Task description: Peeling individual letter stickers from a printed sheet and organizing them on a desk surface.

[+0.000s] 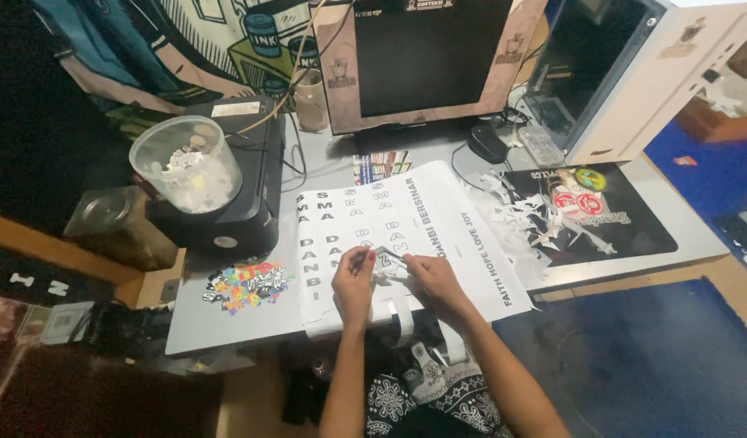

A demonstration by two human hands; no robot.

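standing beside the grey desk (227, 324), you see it fills most of the view, with a dark monitor in a pale frame (426, 57) upright at the back and a white box-shaped case (633, 89) to its right. left of the monitor a black printer (243, 203) sits on the desk, and a clear plastic tub (185, 162) with bits of paper and small odds inside rests on top of it. a black mat with round stickers (609, 219) lies at the right end of the desk, and a heap of white paper trimmings (523, 219) spreads over its near left corner. in the middle lies a large white sheet with rows of black letters (406, 235), its near edge hanging just over the desk's front edge. a colourful sticker (247, 286) lies flat to the left of the sheet, near the desk's front.

both hands work over the near part of the sheet. the left hand (354, 280) is pinched, fingertips together on a small piece of the sheet's material. the right hand (434, 280) is clenched around a thin dark tool (389, 255) whose tip points toward the left fingertips, nearly touching them; whether it is a blade or a pick is too small to tell. white strips (402, 316) dangle off the desk edge between the wrists.
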